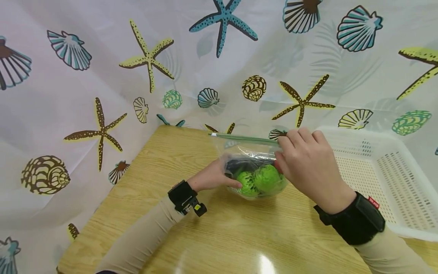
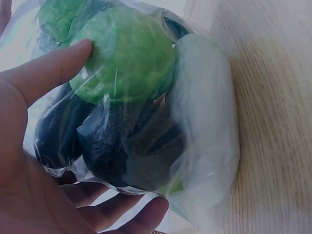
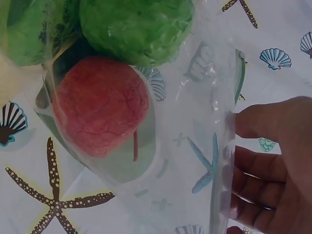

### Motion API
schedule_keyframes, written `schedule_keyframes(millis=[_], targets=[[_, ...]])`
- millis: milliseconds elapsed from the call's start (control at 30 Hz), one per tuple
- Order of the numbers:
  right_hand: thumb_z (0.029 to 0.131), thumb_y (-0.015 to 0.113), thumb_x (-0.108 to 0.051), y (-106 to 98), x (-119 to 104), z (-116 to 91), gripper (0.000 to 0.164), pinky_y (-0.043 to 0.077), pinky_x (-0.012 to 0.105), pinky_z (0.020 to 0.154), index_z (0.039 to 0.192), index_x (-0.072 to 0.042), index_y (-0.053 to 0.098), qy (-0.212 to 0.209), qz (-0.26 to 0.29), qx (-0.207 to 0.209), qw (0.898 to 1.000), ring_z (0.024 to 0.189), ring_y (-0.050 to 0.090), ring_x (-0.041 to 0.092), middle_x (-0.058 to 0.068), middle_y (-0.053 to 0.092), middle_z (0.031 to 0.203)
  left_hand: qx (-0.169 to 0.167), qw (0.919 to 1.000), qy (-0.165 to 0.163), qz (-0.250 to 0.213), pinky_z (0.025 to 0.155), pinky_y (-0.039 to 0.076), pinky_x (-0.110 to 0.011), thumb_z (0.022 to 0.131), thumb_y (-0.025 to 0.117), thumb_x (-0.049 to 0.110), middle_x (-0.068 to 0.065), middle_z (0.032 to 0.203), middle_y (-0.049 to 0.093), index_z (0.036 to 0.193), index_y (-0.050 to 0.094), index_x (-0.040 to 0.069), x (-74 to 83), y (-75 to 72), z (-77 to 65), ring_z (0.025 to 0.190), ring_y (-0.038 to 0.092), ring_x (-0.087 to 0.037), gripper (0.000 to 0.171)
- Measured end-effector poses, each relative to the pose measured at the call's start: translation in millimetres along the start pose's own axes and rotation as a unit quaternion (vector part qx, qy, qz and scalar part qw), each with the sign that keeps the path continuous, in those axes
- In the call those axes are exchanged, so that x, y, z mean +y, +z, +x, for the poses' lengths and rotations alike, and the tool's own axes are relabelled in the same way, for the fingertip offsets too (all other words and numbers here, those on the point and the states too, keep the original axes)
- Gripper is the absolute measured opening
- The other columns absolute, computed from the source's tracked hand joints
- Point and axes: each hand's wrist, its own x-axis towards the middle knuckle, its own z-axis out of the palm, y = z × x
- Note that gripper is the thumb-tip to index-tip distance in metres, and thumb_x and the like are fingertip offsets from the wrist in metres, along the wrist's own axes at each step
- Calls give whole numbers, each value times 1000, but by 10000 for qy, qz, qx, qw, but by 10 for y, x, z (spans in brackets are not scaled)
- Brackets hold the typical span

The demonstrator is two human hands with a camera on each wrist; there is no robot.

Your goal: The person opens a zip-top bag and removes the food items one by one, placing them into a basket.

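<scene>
A clear zip bag (image 1: 219,146) with a green closure strip (image 1: 246,139) is held over the table. My right hand (image 1: 309,167) pinches its top edge at the right end of the strip. My left hand (image 1: 213,177) grips the bag's lower left side, its thumb on the front and its fingers round the other side. Through the plastic show a speckled green round thing (image 1: 248,183), a plain green ball-like one (image 1: 268,177) and dark pieces (image 2: 131,151). A long white piece (image 2: 207,117) and a red apple-like thing with a stem (image 3: 101,106) are also inside.
A white perforated plastic basket (image 1: 403,182) stands at the right, beside my right forearm. Beneath the bag is a wooden table (image 1: 212,236). A sheet (image 1: 191,72) printed with shells and starfish hangs behind and along the left.
</scene>
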Motion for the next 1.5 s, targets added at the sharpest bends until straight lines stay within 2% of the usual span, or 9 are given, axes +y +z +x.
schedule_keyframes(millis=[233,400,633,900,1033,1167,1300,1367,1500], targets=[[78,67,-10,7,10,-23,26,40,46,56,99,5,62,220,259,-130,9993,81,49,37,19,58,88,-37,9999,16,-114,100,39,-47,71,81,43,-12,146,33,148,21,9,-6,7,8,127,34,-20,104],[77,67,0,-18,7,-11,19,40,46,58,95,4,62,309,589,-179,9976,79,48,35,17,57,83,-31,9998,76,-156,103,37,-45,71,82,39,-9,148,31,150,18,12,10,19,11,128,31,-16,105],[83,58,0,-46,-24,11,7,37,43,57,87,2,64,-25,683,158,9975,73,51,31,15,64,77,-41,9999,-15,-146,105,34,-47,72,82,39,-13,150,27,150,17,8,14,24,15,130,28,-18,106],[81,50,5,-135,-119,15,13,35,38,52,83,6,63,-766,273,445,9957,65,39,31,18,52,76,-2,9998,131,-119,103,36,-46,72,82,37,-13,146,33,148,22,8,2,34,13,128,33,-18,101],[87,43,-3,-212,-199,28,21,36,35,50,78,3,61,-652,650,347,9951,62,36,27,13,50,71,14,9994,279,-223,101,38,-44,72,83,35,-10,142,37,147,23,9,-9,35,22,123,37,-16,99],[84,42,-7,-255,-238,37,18,35,32,51,73,-5,57,-340,1243,-49,9916,63,36,22,5,46,72,48,9983,411,-413,99,40,-44,71,83,33,-9,138,40,145,27,10,-32,37,44,118,42,-16,95],[83,46,-10,-267,-219,39,16,37,27,51,69,-15,53,3,1726,-771,9820,64,37,15,-3,44,70,17,9975,465,-528,99,41,-43,71,84,33,-6,136,41,143,30,12,-58,42,58,117,43,-14,92],[89,45,-11,-273,-185,40,25,35,27,50,66,-18,48,269,2043,-1270,9703,59,35,12,-5,40,64,17,9978,476,-458,98,41,-42,70,84,34,-4,135,42,141,32,13,-64,46,61,117,43,-13,90],[100,38,-12,-275,-91,41,39,31,27,49,62,-18,42,849,2715,-2361,9292,50,26,9,-5,31,56,38,9985,457,-302,97,42,-40,68,85,35,0,131,45,136,38,16,-81,54,72,115,44,-10,85]])
